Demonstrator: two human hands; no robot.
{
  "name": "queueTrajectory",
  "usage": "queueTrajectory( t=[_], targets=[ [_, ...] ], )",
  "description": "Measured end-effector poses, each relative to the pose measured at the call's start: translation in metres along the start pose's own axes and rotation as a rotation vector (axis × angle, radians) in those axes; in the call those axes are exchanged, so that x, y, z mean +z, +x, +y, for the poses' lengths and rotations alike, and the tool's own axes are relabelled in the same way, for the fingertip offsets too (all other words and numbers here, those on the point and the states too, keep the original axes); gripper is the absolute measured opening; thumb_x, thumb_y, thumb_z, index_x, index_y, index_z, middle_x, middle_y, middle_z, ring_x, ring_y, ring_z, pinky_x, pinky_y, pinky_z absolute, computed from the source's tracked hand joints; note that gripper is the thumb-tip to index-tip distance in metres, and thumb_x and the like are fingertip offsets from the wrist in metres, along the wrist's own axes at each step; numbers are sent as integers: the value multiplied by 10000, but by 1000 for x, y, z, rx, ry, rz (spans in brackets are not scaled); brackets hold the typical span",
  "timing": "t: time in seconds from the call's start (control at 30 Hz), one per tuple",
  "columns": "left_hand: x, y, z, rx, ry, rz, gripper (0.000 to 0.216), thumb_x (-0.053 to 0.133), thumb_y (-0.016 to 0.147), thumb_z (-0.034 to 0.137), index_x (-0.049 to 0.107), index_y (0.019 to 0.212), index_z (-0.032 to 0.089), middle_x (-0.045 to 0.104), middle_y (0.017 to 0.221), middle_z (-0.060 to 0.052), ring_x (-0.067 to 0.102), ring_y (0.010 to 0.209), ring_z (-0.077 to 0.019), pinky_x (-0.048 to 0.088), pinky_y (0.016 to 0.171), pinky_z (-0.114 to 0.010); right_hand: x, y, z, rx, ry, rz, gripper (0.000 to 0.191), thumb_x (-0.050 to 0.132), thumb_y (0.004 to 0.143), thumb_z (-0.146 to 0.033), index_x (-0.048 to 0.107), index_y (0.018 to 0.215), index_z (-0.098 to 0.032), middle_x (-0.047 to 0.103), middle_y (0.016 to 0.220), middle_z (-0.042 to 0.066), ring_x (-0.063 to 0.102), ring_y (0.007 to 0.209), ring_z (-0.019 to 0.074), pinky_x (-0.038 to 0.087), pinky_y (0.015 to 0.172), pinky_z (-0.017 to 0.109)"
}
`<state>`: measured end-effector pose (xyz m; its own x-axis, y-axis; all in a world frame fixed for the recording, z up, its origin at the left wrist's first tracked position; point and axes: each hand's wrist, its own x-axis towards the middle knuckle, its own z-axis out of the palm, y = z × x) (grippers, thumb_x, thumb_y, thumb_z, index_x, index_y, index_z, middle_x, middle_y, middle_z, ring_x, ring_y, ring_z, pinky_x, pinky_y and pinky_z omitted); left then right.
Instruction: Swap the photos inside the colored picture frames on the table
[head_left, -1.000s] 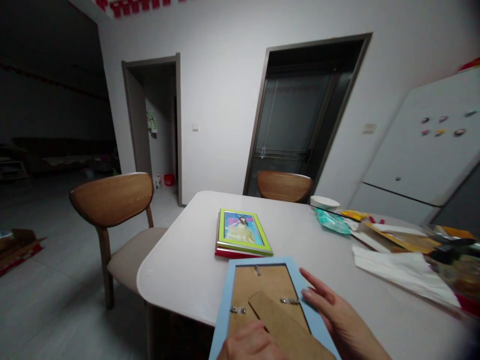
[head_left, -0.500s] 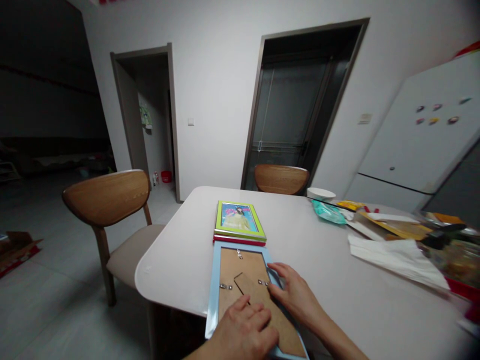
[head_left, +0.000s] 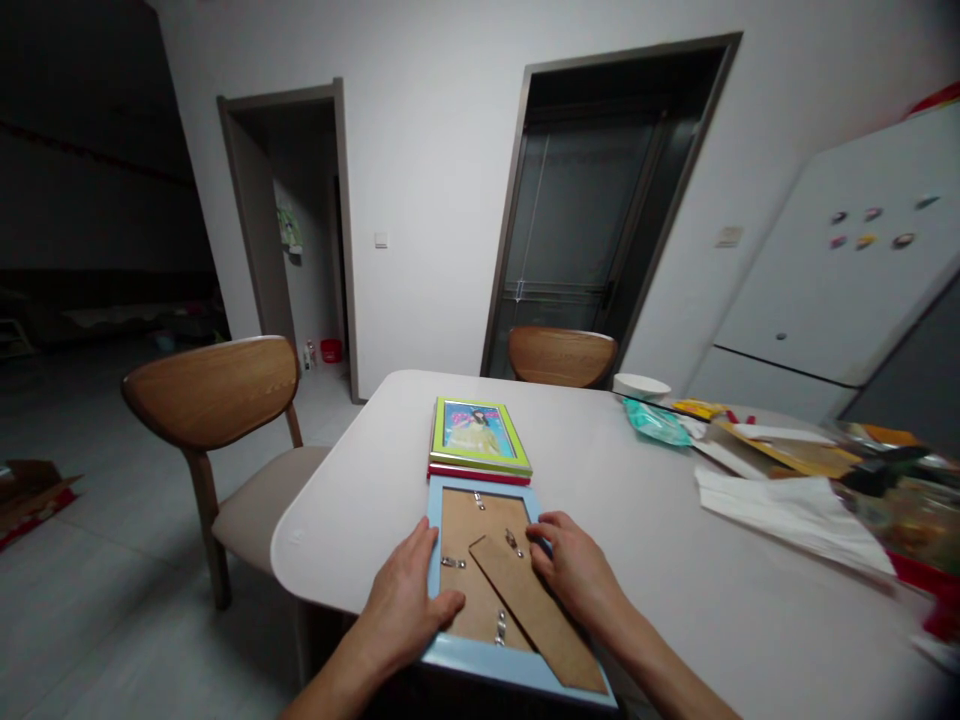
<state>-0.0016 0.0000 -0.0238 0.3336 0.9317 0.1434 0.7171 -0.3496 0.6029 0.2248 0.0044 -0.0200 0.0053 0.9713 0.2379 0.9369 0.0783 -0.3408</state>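
A light-blue picture frame lies face down at the near table edge, showing its brown backing board. Small metal clips sit along the board's sides; the right clip is at a slant, beside my right fingertips. A brown stand leg runs diagonally over the board. My left hand grips the left edge, thumb on top and fingers along the side. My right hand is closed on the right edge, fingers bent. Just beyond lies a green picture frame stacked on a red one.
The white table carries a white bowl, a teal packet, a white paper sheet and clutter at the right. One wooden chair stands at the left, another chair behind the table.
My left hand has moved from the middle of the board to the frame's left edge, uncovering the lower clip and stand leg. The right clip has turned from level to slanted.
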Motion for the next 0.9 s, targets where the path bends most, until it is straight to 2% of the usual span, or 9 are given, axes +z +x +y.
queueTrajectory(
  t=[0.2,0.3,0.4,0.5,0.63,0.77,0.9],
  targets=[
    [4,-2,0,-5,14,33,609,512,650,299,405,1206,75,326,1320,-127,327,1187,-221,244,997,-315,4,11,-11,-108,-58,65,299,404,753,-245,615,944,-152,574,995,100,477,937,200,350,830,289],
    [4,-2,-1,2,19,54,575,490,662,288,423,1194,81,345,1311,-120,341,1179,-215,249,995,-309,10,28,-27,-153,-54,22,291,374,779,-230,609,940,-171,575,963,73,477,901,170,337,807,251],
    [3,-2,0,4,18,52,558,473,668,274,430,1188,76,356,1304,-121,347,1176,-208,253,994,-301,21,44,-38,-116,-71,-11,259,390,765,-213,635,832,-164,578,845,77,485,818,173,342,738,259],
    [3,-2,0,4,10,49,548,466,668,263,437,1183,78,361,1301,-120,352,1173,-207,253,995,-303,30,53,-40,-64,-87,1,253,406,755,-224,641,828,-164,564,844,93,468,817,197,334,692,281],
    [4,-1,0,12,-24,73,538,470,656,245,450,1175,104,375,1296,-101,359,1169,-203,255,995,-303,33,53,-38,-57,-88,6,267,410,763,-241,619,927,-223,557,893,69,453,860,197,325,700,278],
    [5,-2,-1,21,-34,90,530,466,657,234,456,1168,97,382,1290,-107,361,1168,-205,261,993,-306,26,46,-42,-90,-81,-9,269,421,761,-254,608,949,-212,565,898,67,469,860,191,336,712,277],
    [7,-3,-2,27,-34,109,517,466,659,226,464,1163,112,401,1278,-99,373,1160,-203,274,989,-310,19,27,-57,-210,30,-28,275,473,740,-302,596,964,-200,551,986,64,467,919,186,328,802,291]
  ],
)
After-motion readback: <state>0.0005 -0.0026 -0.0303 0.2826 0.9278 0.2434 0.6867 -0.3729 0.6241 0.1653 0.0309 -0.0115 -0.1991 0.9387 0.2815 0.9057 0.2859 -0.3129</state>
